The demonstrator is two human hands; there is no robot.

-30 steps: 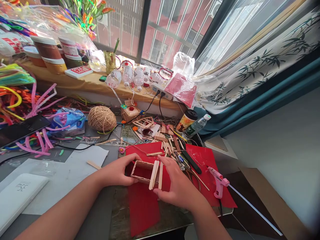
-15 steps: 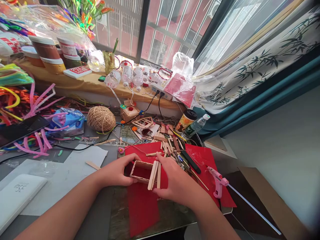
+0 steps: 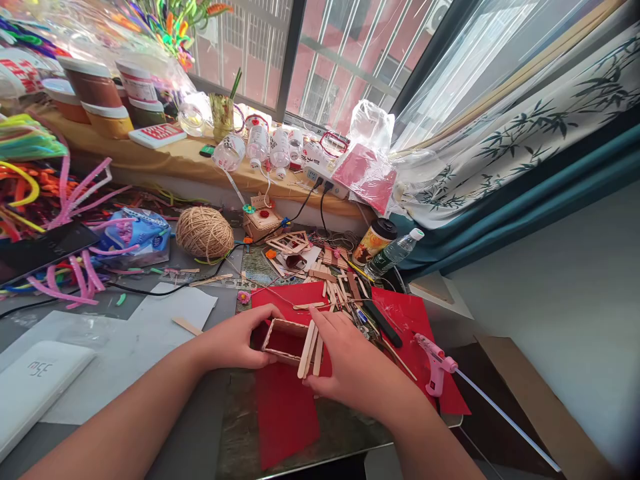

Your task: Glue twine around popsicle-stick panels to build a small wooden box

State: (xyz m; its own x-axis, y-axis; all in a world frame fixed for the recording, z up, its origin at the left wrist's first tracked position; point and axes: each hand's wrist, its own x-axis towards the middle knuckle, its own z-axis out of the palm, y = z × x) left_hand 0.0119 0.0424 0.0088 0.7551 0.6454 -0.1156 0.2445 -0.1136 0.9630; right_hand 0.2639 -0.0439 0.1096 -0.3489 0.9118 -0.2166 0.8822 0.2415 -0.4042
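A small open frame of craft sticks (image 3: 283, 325) stands over the red paper (image 3: 287, 427). My left hand (image 3: 245, 337) grips its left end between thumb and fingers. Several loose craft sticks (image 3: 307, 350) lie side by side across the frame's right end, slanting a little. My right hand (image 3: 345, 353) is curled round that end, with thumb below and fingertips above, pressing the sticks from the right. The red paper shows through the frame's open middle.
A pink glue gun (image 3: 436, 367) with a long glue stick lies at right. Beyond my hands is a pile of craft sticks (image 3: 340, 280), with a ball of twine (image 3: 205, 232), a water bottle (image 3: 395, 253) and a tumbler (image 3: 374, 241). A white power bank (image 3: 45, 380) is at left.
The loose sticks on the right end sit slightly closer together, and my right hand has shifted a little. The view has tilted slightly; my left hand keeps its hold.
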